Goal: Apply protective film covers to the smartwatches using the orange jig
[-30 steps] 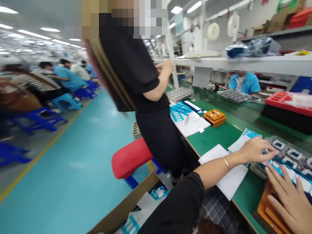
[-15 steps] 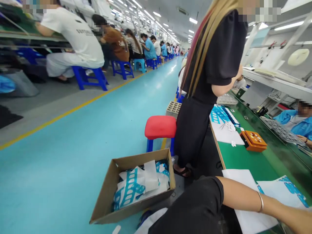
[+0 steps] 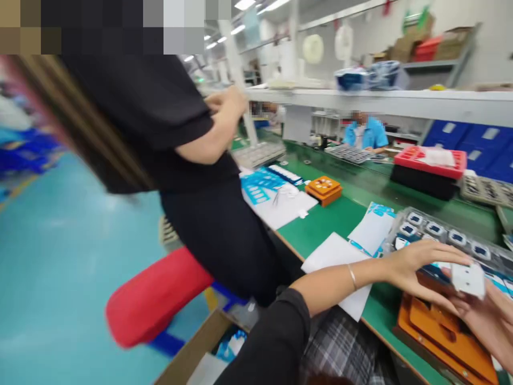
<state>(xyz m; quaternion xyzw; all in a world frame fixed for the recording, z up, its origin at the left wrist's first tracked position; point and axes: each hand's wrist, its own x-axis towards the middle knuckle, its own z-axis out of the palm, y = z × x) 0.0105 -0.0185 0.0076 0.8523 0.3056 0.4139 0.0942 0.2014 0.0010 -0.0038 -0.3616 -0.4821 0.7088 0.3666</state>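
Note:
In the head view, a small white square part (image 3: 468, 280) with dark dots on its face is held in my right hand (image 3: 491, 315) at the right edge. My left hand (image 3: 417, 270) reaches toward it from the left, fingers and thumb stretched apart, the fingertips close to its top edge; whether they touch is unclear. Beneath both hands stands an orange wooden fixture (image 3: 436, 334) with a cut-out shape on top. Behind them lies a clear tray (image 3: 404, 214) of several white square parts with dark centres.
White sheets (image 3: 334, 251) with blue pieces lie left of the fixture on the green bench (image 3: 304, 240). A person in black (image 3: 200, 224) stands at left by a red stool (image 3: 156, 299). A cardboard box (image 3: 192, 347) sits below. A red tray (image 3: 428, 158) stands farther back.
The view has swung right from the aisle to the bench. My hands, the white part and the orange fixture beneath them have come into view.

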